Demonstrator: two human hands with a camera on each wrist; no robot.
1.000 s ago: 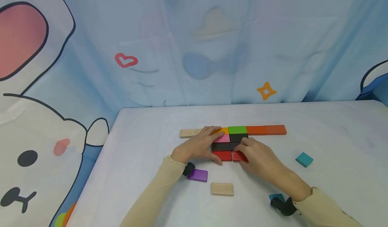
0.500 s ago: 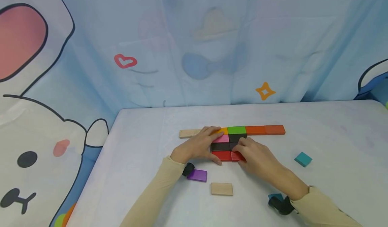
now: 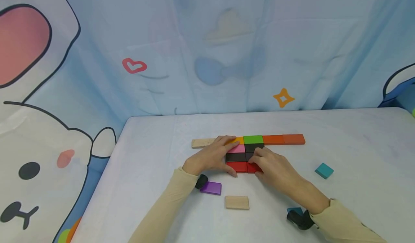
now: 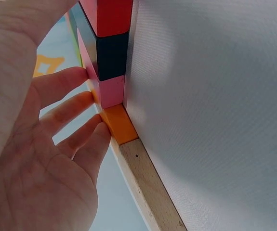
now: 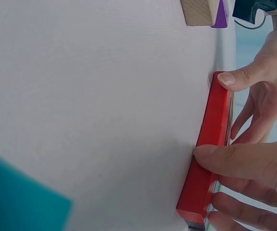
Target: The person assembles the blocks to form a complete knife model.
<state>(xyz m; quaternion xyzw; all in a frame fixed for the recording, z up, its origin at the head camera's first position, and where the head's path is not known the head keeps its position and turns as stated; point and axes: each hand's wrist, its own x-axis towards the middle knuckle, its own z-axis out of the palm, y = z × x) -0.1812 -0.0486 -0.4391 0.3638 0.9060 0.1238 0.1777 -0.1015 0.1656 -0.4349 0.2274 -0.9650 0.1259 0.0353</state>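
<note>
Flat rectangular blocks form a patch on the table, with two red blocks (image 3: 236, 167) along its near edge. Behind them lie black blocks (image 3: 236, 157), then a pink block (image 3: 238, 149). My left hand (image 3: 207, 156) spans the patch's left side. In the left wrist view its fingertips touch the pink and orange (image 4: 119, 126) blocks; in the right wrist view its thumb rests on the left red block (image 5: 218, 103). My right hand (image 3: 275, 165) holds the right red block (image 5: 196, 190), thumb on the near face, fingers curled over the far side, partly hidden.
The back row runs from a plain wood block (image 3: 201, 143) past a green block (image 3: 253, 139) to orange-red blocks (image 3: 273, 140) at the right. Loose nearby are a purple block (image 3: 211, 188), a wood block (image 3: 237, 202) and teal blocks (image 3: 324, 171), one partly behind the right wrist camera.
A thin gap between the two red blocks has closed as the right hand shifted slightly left with its red block. The left hand keeps its place.
</note>
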